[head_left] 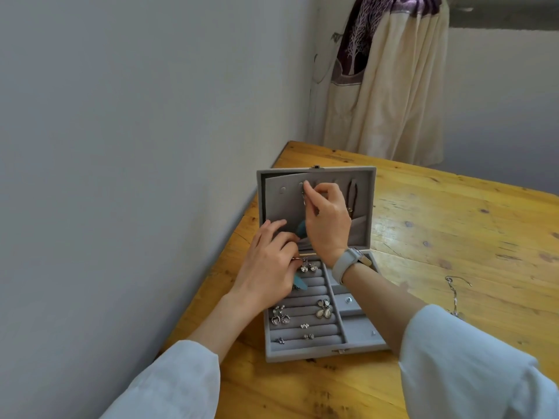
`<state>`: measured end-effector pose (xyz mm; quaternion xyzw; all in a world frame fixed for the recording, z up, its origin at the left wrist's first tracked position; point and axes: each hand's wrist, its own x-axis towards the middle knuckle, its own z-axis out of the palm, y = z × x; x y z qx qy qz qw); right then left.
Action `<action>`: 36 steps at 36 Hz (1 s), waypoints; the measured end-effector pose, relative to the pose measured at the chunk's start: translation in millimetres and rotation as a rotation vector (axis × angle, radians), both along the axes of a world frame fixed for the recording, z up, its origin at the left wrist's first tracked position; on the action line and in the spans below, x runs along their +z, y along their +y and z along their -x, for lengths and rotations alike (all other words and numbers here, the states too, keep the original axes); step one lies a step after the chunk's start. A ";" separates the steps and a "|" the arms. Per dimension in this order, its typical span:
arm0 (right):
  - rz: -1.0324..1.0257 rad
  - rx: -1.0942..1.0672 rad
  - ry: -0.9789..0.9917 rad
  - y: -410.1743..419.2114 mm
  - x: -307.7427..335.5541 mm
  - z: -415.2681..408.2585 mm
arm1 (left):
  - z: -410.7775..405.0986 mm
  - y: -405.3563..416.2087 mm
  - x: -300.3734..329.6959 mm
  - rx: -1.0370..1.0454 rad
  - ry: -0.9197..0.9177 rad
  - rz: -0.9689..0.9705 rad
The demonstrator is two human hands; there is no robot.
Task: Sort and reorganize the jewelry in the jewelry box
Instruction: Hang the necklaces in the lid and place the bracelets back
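While the grey jewelry box [357, 350] stands open on the wooden surface [453, 222], close to the wall, the sorting looks to be somewhere in the middle. In the ring-roll section [308, 300] of the base, several pairs of earrings already sit in order: a heart-shaped pair [308, 267] near the hinge, an oval pair [323, 308], a dangling pair [279, 316] at the left, and some small studs [307, 331] in the front rows. The side compartments [348, 303] at the right appear almost unfilled. The right hand [328, 219] is raised to the padded lid panel [284, 204], and its thumb and first finger pinch a small silver piece [303, 198], a chain or a pendant, just at one of the snap hooks; I judge it is being hung there, but the hook itself is too small to see well. A dark cord necklace [351, 192] hangs at the far right of the panel. The left hand [269, 264] rests low at the lid pocket with its fingers curled; something reddish and thin shows at them and a teal piece [299, 284] lies under the palm, but I cannot tell if it holds either one. One silver chain [455, 293] lies outside the box on the surface, at the right, so it remains to be put away.
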<state>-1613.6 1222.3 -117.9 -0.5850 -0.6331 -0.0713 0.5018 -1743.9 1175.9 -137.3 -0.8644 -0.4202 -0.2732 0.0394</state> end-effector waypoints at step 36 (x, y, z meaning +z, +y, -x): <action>0.628 0.565 0.339 -77.8 46.1 -33.8 | -16.1 -24.9 38.7 0.006 -0.558 0.606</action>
